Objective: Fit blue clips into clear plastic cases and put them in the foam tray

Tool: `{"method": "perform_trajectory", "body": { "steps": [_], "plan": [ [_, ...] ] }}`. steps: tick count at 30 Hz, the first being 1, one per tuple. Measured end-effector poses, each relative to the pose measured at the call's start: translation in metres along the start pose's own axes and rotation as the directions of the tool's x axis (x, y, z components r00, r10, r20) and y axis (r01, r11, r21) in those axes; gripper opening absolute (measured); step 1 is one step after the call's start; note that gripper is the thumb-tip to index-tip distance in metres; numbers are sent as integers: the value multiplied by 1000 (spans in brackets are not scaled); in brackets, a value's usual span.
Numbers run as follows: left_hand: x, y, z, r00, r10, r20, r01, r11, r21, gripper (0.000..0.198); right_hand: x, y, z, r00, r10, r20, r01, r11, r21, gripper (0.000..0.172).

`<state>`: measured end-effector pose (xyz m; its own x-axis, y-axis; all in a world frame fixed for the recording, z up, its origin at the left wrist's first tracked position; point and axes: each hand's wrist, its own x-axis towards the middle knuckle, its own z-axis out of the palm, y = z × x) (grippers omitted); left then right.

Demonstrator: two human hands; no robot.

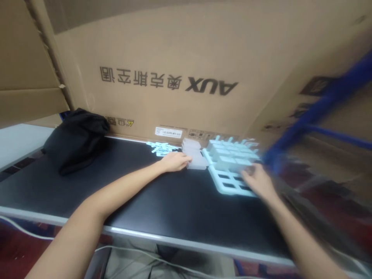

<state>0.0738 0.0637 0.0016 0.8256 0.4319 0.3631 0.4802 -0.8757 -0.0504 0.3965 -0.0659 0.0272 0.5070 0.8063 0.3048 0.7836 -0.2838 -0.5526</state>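
My left hand (176, 161) reaches to the near left edge of a stack of translucent plastic boxes (197, 159), its fingers closed on that edge. Right of the stack lies a light blue plastic rack (220, 185) with rectangular openings along its near side. Several light blue box-shaped pieces (229, 161) stand in rows on the rack's far part. At the rack's right side is my right hand (258, 181), somewhat blurred, with fingers bent together at the nearest row. What its fingertips hold, if anything, is hidden. Behind my left hand lies a pile of thin light blue strips (162, 148).
A black cloth bundle (77, 139) lies at the table's left. The black tabletop (174, 205) has a pale metal front edge. Behind it rises a large cardboard box (186, 46) with upside-down print. A blue metal frame (314, 112) slants at the right, and a white cable (139, 252) hangs below.
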Motion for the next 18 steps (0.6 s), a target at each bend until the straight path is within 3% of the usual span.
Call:
{"method": "perform_trajectory", "body": {
  "steps": [3,6,13,18],
  "plan": [
    [0,-1,1,1000,-1,-10,1,1000,-12,23,13,8,9,984,-18,177,47,985,-163,23],
    [-1,-2,0,1000,-10,-11,10,999,-34,22,20,9,12,960,-17,281,101,952,-288,43],
    [-11,1,-9,996,-86,-19,85,994,-63,17,10,8,24,990,-20,140,79,901,-427,77],
    [-27,-8,-11,981,-178,-81,178,984,-8,14,8,9,26,990,-39,134,95,892,-442,80]
  ]
}}
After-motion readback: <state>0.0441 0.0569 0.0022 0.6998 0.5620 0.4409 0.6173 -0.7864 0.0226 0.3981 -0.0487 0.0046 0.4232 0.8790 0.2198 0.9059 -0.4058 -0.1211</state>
